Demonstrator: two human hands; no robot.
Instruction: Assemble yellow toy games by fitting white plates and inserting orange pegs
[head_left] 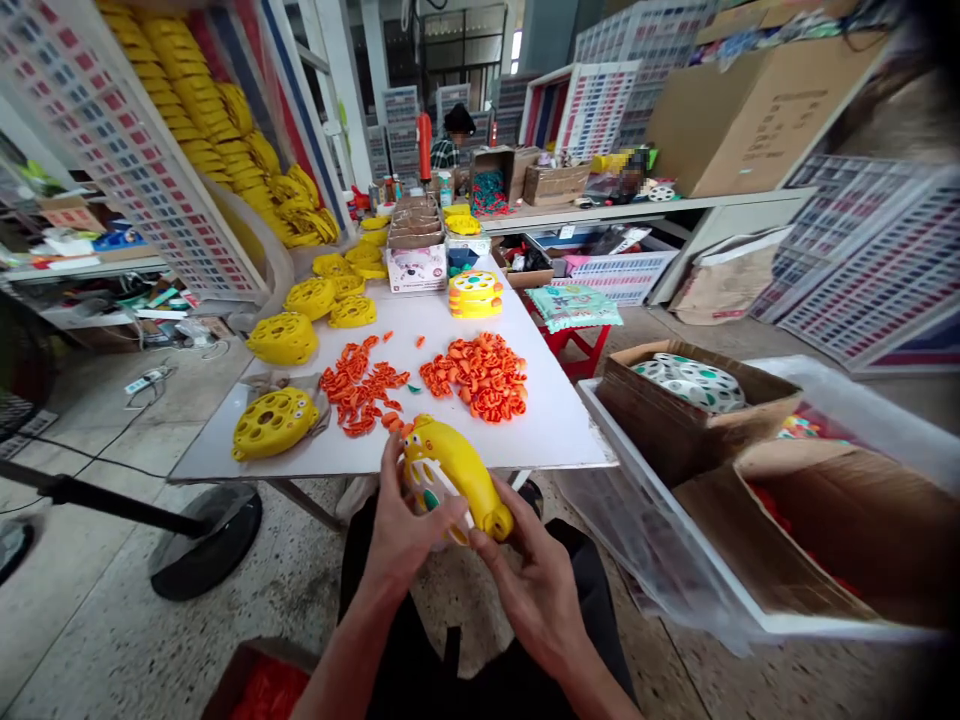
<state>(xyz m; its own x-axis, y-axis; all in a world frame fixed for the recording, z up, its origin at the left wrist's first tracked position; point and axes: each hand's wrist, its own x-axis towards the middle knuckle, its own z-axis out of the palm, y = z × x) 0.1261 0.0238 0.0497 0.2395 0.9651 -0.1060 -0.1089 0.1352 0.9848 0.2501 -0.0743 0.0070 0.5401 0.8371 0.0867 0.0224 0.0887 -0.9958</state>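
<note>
Between my two hands, over my lap at the table's front edge, is a yellow plastic toy shell (461, 455) with eyes and a white perforated disc (433, 487) against its underside. My left hand (401, 515) grips the eyed end, its thumb lying across the white disc. Fingers of my right hand (529, 565) close around the other end, beside a small round loop. Just beyond lie two heaps of small orange plastic parts, a left heap (360, 385) and a right heap (484, 375). A yellow shell with round holes (274, 422) rests at the table's left front.
More yellow shells (283, 338) line the white table's (420, 440) left side. Stacked yellow toys (475, 293) stand near a cardboard box (416, 265) at the back. To the right, a box of white discs (690, 385) sits in a plastic-lined crate. A person (454, 140) is in the background.
</note>
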